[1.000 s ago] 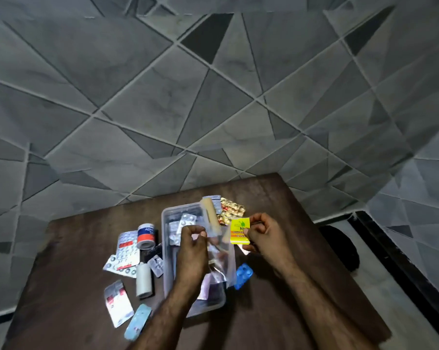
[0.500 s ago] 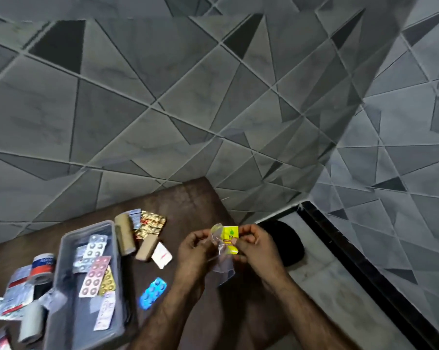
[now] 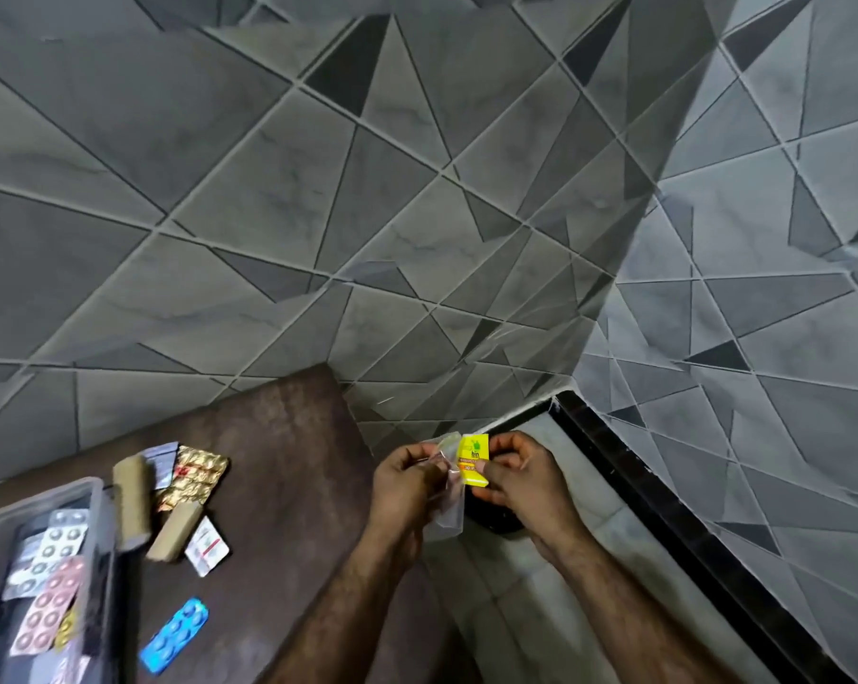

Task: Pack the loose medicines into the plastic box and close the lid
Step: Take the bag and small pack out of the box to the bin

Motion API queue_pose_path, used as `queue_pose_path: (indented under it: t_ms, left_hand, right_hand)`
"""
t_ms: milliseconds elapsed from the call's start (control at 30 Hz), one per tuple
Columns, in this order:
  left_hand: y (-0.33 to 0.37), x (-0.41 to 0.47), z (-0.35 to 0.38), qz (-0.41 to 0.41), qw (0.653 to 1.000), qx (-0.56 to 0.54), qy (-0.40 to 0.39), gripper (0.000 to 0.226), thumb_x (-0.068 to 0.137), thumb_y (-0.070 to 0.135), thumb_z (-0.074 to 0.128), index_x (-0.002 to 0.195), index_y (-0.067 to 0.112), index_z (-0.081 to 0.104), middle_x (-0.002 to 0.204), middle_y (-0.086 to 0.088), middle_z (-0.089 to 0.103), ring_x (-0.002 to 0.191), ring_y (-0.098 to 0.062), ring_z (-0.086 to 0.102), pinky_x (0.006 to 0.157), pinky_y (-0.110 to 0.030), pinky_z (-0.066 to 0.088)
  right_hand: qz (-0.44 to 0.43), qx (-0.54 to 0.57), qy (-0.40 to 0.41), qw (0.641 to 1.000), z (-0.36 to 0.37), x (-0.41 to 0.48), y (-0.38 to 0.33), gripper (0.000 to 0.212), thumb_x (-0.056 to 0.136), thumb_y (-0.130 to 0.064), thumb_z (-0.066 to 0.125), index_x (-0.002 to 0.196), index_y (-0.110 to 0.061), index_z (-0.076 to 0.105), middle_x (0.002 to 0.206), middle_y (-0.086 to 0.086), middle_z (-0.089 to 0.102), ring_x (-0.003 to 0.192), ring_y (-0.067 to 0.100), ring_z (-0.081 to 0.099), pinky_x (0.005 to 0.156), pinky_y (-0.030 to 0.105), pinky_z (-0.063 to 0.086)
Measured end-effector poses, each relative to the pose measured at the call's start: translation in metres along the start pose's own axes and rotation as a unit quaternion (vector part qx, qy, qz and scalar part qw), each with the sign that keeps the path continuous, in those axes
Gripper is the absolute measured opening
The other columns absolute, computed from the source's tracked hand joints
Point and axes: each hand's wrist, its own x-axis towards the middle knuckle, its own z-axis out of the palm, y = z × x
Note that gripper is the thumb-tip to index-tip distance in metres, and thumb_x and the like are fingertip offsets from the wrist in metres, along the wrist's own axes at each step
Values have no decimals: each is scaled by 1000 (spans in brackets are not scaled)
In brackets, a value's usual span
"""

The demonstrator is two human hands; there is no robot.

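At lower centre of the frame, past the right edge of the brown table (image 3: 289, 486), both hands are raised over the pale floor. Right hand (image 3: 525, 478) pinches a small yellow packet (image 3: 474, 460) between thumb and fingertips, fingers curled close around its right edge. Left hand (image 3: 405, 483) has its fingers narrowed on the top of a clear plastic pouch (image 3: 448, 506), which hangs down between the two hands and touches the packet's left side. Whether the packet is partly inside the pouch cannot be told. A dark object on the floor lies just behind and below the hands, mostly hidden by them.

Far to the lower left, well apart from the hands, the plastic box (image 3: 94, 491) stands open on the table, cut off by the frame edge. Inside it lie a pink blister strip (image 3: 47, 609) and a silver blister strip (image 3: 54, 540), among others too blurred to tell. Leaning on the box's right rim is a tan roll (image 3: 132, 501); just right of it lie a second tan block (image 3: 173, 530), a gold foil strip (image 3: 192, 478), a dark sachet (image 3: 163, 461) and a small white sachet (image 3: 206, 545). A blue blister strip (image 3: 174, 636) lies alone nearer the bottom edge. Grey triangle-patterned wall tiles (image 3: 417, 190) fill the upper frame.
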Motion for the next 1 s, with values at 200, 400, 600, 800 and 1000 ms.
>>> queue_pose_path:
  t_ms: [200,400,600,800,1000]
  left_hand:
    - [-27,43,49,8,998,66,8,10,89,-4,57,97,-7,64,73,-15,65,62,-23,61,65,-32,51]
    - [-50,103,106,20,996,77,32,15,88,-5,60,78,5,66,74,-16,65,72,-25,59,71,-35,50]
    - [-76,172,158,-13,994,60,93,11,88,-7,58,86,0,66,78,-21,65,69,-25,59,69,-33,49]
    - [-116,255,191,-47,987,64,137,13,85,-9,55,92,-11,65,77,-22,63,69,-25,58,62,-28,48]
    - [-170,339,194,-58,975,90,196,9,92,-7,52,89,-7,61,72,-19,64,54,-21,60,44,-23,51]
  right_hand:
    - [18,7,53,998,-49,40,11,15,83,1,67,87,-13,61,84,12,71,79,22,70,68,33,59]
    - [54,-12,56,997,-101,113,29,15,84,3,65,88,-11,60,92,18,71,81,25,70,64,29,59]
    - [95,-45,50,993,-152,201,53,21,82,3,67,79,-16,58,94,20,69,88,32,70,72,41,61]
    - [150,-81,58,984,-193,279,97,24,79,0,69,77,-21,58,92,14,70,85,28,71,72,44,62]
    - [193,-115,75,972,-204,361,180,14,74,-3,67,77,-17,68,85,8,75,74,23,73,68,44,62]
